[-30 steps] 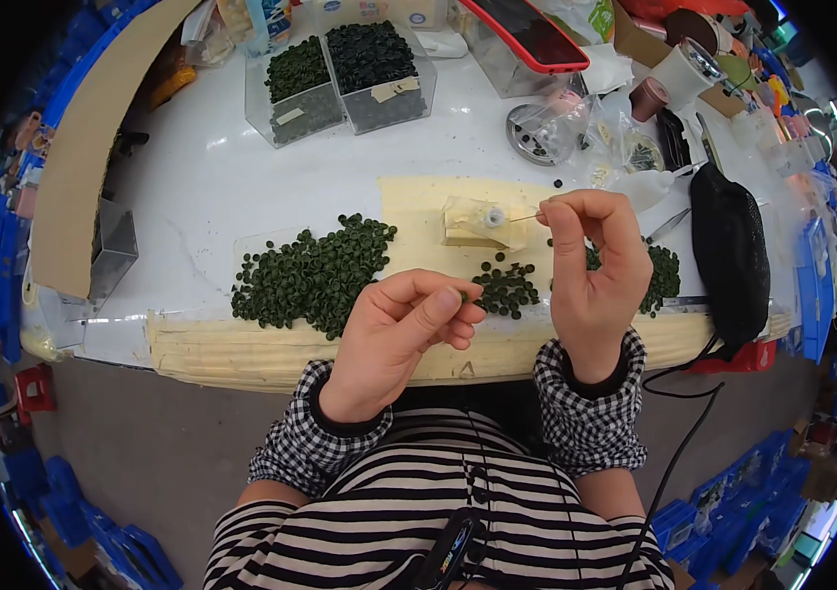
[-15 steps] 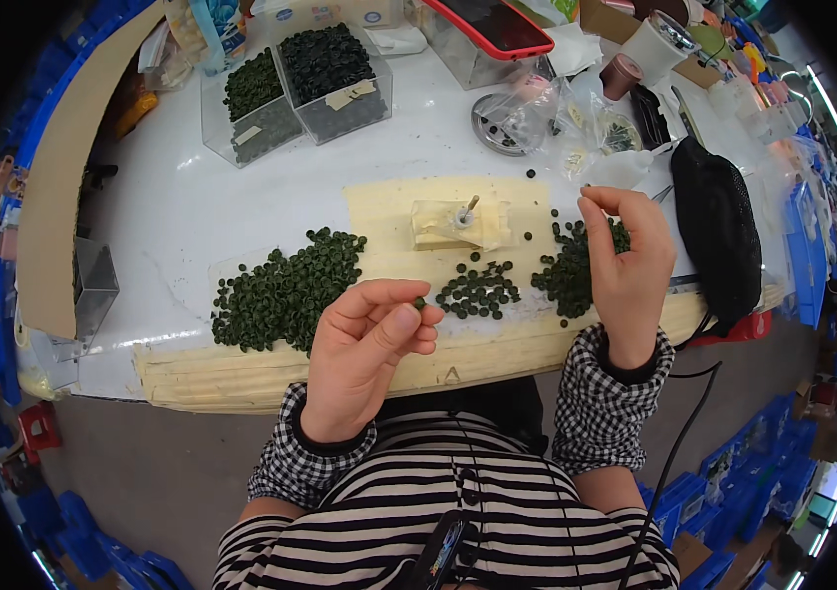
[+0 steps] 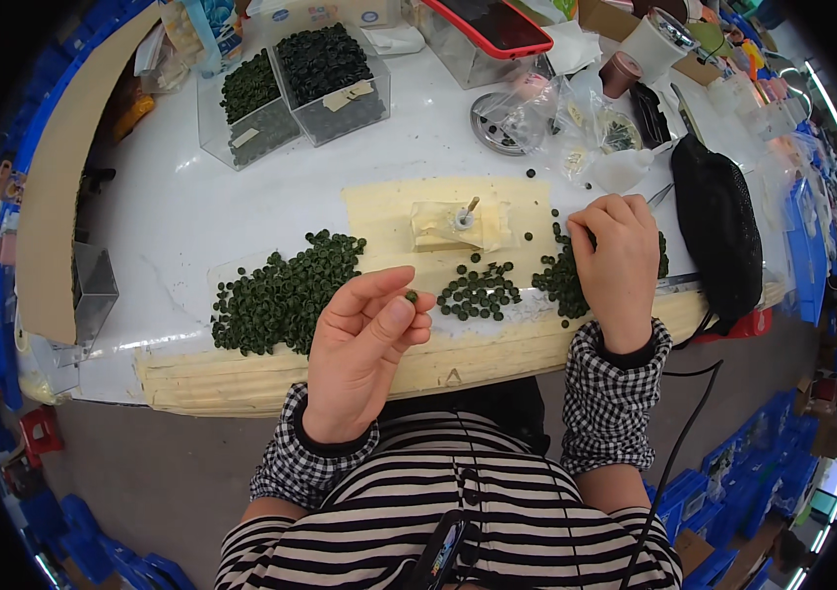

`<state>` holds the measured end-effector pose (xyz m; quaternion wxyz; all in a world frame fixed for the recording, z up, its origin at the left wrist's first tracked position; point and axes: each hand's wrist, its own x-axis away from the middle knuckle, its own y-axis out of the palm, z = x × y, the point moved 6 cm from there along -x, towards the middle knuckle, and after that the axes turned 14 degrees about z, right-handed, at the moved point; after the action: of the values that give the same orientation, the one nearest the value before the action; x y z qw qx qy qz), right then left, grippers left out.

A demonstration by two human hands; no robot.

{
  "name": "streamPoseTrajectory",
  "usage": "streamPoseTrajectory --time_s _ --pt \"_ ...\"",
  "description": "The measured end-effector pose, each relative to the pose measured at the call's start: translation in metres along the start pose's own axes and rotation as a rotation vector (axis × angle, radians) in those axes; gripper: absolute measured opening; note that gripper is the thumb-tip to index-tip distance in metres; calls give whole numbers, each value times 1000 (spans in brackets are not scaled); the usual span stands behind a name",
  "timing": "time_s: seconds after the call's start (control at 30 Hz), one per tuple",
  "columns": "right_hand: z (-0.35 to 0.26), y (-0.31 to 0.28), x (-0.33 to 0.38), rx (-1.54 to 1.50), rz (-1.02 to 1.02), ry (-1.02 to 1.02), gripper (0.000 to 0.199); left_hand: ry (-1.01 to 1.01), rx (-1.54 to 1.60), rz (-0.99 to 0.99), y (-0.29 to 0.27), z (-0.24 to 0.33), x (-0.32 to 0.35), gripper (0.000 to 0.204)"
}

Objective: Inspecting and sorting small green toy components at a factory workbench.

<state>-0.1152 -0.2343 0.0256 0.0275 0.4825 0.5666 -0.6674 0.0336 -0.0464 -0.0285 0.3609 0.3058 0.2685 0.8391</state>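
My left hand [image 3: 364, 349] is closed, with a small dark green round piece [image 3: 411, 296] pinched between thumb and fingers. It hovers at the right edge of a large pile of like pieces [image 3: 286, 292]. My right hand [image 3: 620, 261] is above the right-hand pile [image 3: 561, 280], fingers curled down and thumb drawn against them; what they hold, if anything, is hidden. Between the hands lies a smaller scatter of the green pieces [image 3: 478, 291]. Behind it a block wrapped in cream tape [image 3: 428, 226] carries an upright thin peg [image 3: 472, 206].
Two clear bins of green [image 3: 251, 87] and darker pieces [image 3: 323, 64] stand at the back left. A red-cased phone [image 3: 492, 25], plastic bags [image 3: 586, 113] and a round metal dish [image 3: 502, 126] lie at the back right. A black mesh pouch [image 3: 718, 231] bounds the right side, cardboard [image 3: 69, 197] the left.
My right hand has come down and slightly nearer over the right pile, its fingers curling in from a raised pinch. My left hand has shifted slightly left, still holding its piece.
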Motion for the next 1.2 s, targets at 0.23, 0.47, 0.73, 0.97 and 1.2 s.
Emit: streamPoseTrajectory --time_s 0.23,0.47,0.73,0.97,1.2 --pt "-6 -19 -2 -374 80 275 9 -43 47 -36 1 -1 -1 24" --pt "-64 -26 13 -1011 -42 450 12 -26 -19 -52 4 0 3 23" --pt "-85 1 35 -1427 -232 797 12 -18 -48 -73 14 -3 5 19" --pt "-89 3 39 -1431 -218 820 12 0 -53 -17 12 -4 4 17" --pt "-84 -8 33 -1152 -5 461 9 27 -54 -8 12 -5 4 17"
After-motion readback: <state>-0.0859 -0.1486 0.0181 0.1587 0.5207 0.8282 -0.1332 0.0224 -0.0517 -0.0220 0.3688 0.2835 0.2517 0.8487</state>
